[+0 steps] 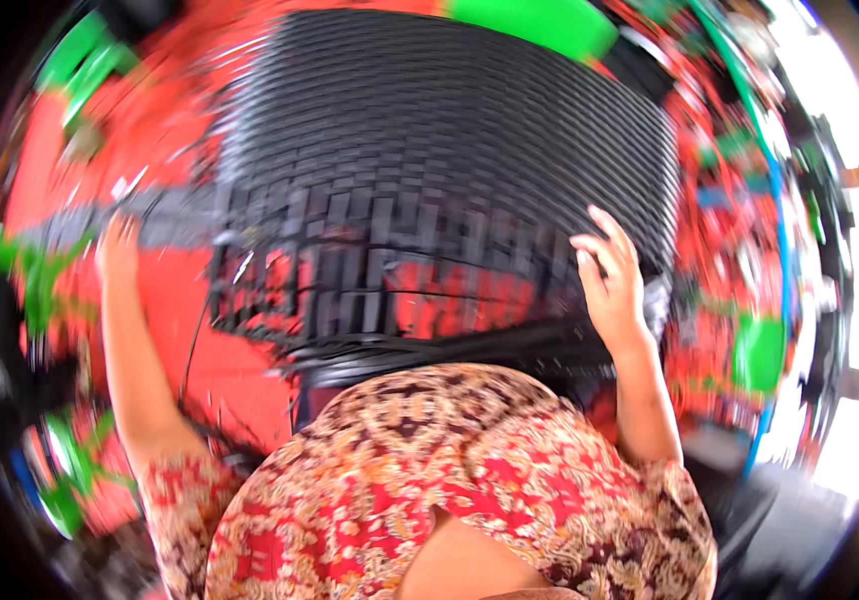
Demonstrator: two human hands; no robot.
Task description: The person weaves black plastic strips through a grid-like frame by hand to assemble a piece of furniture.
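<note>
A large black woven panel of flat strips stands in front of me. Its far part is tightly woven, while the part nearest me is an open grid with red showing through. My right hand is over the panel's near right part, fingers apart and bent, with nothing visible in it. My left hand is stretched out to the left, away from the panel, at a dark grey band on the red floor. Motion blurs its fingers, and whether it holds anything is unclear.
Red floor surrounds the panel, with loose dark strands at its left. Bright green objects lie about: one beyond the panel, one at right, and a green frame at left. Blurred clutter fills the right side.
</note>
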